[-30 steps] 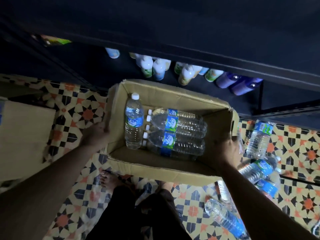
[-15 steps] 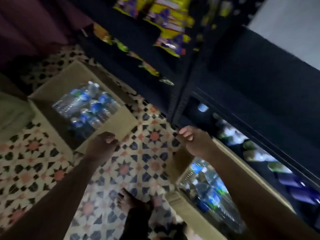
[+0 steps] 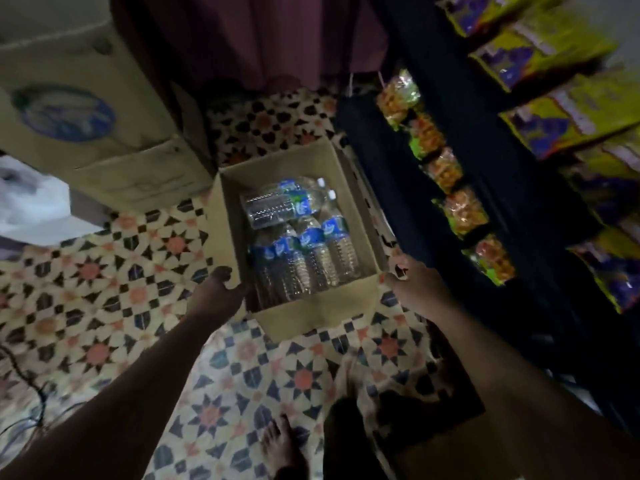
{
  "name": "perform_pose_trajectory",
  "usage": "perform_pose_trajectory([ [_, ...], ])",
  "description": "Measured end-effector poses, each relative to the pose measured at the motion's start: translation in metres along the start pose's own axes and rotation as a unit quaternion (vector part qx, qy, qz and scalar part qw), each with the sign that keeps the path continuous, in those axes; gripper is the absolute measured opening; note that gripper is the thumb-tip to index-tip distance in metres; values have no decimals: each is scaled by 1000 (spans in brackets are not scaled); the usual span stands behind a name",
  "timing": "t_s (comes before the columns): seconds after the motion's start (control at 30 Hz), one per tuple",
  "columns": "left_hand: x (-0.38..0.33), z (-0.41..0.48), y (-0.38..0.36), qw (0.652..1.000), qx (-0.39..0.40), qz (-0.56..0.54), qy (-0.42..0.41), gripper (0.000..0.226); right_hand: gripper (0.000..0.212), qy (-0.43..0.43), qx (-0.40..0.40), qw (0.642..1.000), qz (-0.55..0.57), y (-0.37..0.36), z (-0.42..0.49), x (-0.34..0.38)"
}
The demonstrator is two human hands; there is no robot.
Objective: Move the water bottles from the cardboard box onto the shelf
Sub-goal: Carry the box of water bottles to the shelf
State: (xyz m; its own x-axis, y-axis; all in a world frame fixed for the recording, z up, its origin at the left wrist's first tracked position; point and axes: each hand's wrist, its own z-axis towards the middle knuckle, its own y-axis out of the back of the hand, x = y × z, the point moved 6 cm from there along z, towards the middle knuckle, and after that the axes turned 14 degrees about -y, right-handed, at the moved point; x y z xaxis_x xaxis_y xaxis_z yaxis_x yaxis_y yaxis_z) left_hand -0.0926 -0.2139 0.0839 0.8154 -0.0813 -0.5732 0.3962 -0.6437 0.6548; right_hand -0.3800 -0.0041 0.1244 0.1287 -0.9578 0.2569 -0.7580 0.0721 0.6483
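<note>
The water bottles (image 3: 298,237) lie packed in the cardboard box (image 3: 311,311) on the tiled floor (image 3: 104,271), most with their long axis pointing away from the person — one lies across. Both hands grasp the near corners: left hand (image 3: 220,292), right hand (image 3: 414,285). The shelf (image 3: 485,174) stands to the right, nearer the right hand.

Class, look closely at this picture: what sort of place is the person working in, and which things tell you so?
Probably a small shop or its stockroom: dark shelves hung with snack packets, stacked cartons, and an open cardboard box of water bottles on a tiled floor.
</note>
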Motion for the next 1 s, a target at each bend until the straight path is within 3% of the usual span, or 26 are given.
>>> perform_pose_trajectory([
  [0.3,20,92,-11,996,-27,-33,84,66,61,-9,79,993,-93,-32,137,65],
  [0.67,98,186,-59,988,-25,-52,144,102,87,-47,29,998,-22,-88,260,77],
  [0.73,102,205,-67,989,-36,-55,134,103,85,-65,4,998,-3,-93,280,75],
  [0.87,105,229,-86,987,-76,-78,115,85,74,-72,-30,997,7,-106,310,71],
  [1.0,116,235,-99,985,-107,-66,115,78,46,-71,-41,997,-15,-117,326,70],
])
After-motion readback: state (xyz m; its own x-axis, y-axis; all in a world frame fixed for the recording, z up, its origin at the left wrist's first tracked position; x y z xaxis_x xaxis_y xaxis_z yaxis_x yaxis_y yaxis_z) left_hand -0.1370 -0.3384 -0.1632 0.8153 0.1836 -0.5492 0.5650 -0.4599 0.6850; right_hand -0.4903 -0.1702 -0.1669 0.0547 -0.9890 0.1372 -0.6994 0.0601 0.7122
